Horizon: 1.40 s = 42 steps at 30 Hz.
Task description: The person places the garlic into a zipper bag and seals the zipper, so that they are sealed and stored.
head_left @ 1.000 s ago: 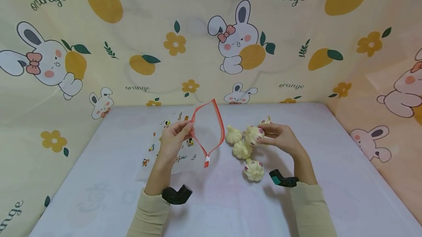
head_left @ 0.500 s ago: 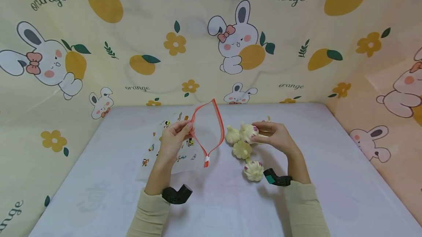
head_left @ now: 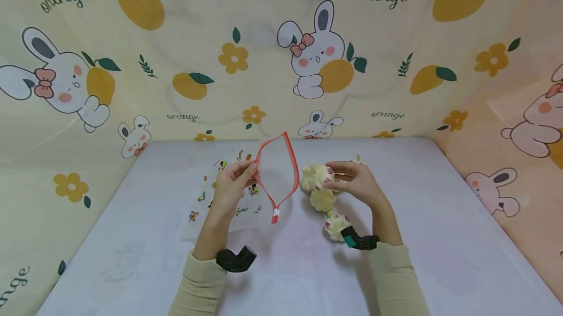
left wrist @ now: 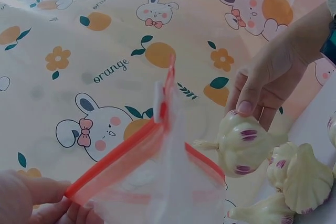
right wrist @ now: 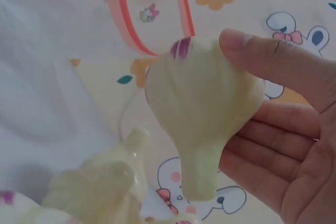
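Observation:
My left hand (head_left: 233,181) pinches the red-edged rim of a clear zip bag (left wrist: 142,182) printed with small cartoon figures. The bag's mouth gapes toward the right, its white slider (head_left: 276,212) at the near end. In my right hand (head_left: 358,179) is a garlic bulb (right wrist: 202,93) with purple streaks, gripped between thumb and fingers. It is held up just right of the bag mouth, its stem pointing away from the bag in the left wrist view. Below it, another garlic bulb (head_left: 323,200) and a purple-streaked one (head_left: 336,227) lie on the table.
Several more garlic bulbs (left wrist: 307,177) lie grouped under and behind the right hand. The white-covered table (head_left: 145,267) meets a patterned cloth backdrop (head_left: 255,3) at its far edge. Each wrist carries a black camera (head_left: 236,260).
My right hand has moved left with the garlic bulb, bringing it closer to the bag's mouth. The left hand and the bag have stayed in place.

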Tool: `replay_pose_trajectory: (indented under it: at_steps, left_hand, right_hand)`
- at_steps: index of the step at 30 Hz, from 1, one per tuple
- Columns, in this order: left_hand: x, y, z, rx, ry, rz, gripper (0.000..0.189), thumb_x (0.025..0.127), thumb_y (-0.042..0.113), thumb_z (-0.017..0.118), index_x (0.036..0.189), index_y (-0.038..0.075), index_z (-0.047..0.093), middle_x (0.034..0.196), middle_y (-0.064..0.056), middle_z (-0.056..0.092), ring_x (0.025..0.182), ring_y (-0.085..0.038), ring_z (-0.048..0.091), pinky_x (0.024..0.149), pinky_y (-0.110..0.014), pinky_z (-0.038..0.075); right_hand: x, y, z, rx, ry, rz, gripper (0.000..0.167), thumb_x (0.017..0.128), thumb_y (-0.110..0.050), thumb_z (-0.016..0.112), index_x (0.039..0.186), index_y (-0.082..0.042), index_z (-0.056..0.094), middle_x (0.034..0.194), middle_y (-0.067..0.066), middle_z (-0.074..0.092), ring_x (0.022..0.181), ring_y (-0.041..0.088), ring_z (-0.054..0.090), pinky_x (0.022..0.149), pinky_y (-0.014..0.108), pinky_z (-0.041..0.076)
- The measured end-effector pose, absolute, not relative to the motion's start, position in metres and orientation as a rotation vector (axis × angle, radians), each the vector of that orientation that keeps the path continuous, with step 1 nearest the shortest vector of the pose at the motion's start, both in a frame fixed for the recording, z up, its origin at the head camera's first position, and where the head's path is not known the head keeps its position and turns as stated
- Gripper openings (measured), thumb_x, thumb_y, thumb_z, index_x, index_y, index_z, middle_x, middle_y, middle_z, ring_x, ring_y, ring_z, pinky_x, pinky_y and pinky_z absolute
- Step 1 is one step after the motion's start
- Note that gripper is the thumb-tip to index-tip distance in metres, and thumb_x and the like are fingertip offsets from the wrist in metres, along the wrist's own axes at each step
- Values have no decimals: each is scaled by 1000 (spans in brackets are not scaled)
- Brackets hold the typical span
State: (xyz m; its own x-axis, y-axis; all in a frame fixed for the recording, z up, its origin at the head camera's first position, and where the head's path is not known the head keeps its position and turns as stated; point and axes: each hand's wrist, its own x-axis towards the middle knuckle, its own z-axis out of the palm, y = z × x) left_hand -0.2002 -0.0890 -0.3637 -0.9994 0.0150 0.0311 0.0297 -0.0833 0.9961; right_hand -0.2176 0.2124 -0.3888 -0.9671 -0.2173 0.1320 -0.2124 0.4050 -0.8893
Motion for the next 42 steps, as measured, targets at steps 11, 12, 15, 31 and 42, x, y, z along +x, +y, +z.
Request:
replay_pose_trajectory:
  at_steps: [11,12,15,31,42]
  left_hand:
    - [-201,-89,-364,-61,-2127,-2290,28,95,9,58,117,-8,61,80,8,67,72,-3,64,74,-15,58]
    - [-201,-89,-363,-60,-2130,-2288,27,95,9,58,116,-8,62,79,8,67,72,-3,64,74,-15,58]
    - [-200,-89,-363,-53,-2127,-2297,27,95,9,58,117,-7,62,80,7,67,72,-3,64,74,-15,58]
    - [-198,-87,-362,-30,-2156,-2280,30,95,12,58,119,-6,61,85,4,68,75,-4,65,76,-15,58]
    - [-193,-85,-357,-23,-2115,-2302,28,95,13,59,119,-3,62,85,5,68,77,-4,64,77,-16,58]
  right_hand:
    - [-214,197,-386,-365,2608,-1703,53,80,-11,77,128,2,58,132,23,60,119,38,61,91,26,57]
    - [-214,195,-386,-360,2600,-1709,53,80,-12,77,128,2,58,132,23,59,120,38,60,92,28,57]
    - [-213,190,-384,-356,2590,-1720,54,80,-12,77,128,1,58,133,23,59,122,37,59,95,32,56]
    - [-202,171,-374,-419,2595,-1840,51,77,-4,78,124,4,60,126,24,63,115,38,63,98,40,54]
    - [-194,156,-369,-490,2615,-1910,51,73,-2,81,121,2,63,123,22,66,109,21,67,97,39,55]
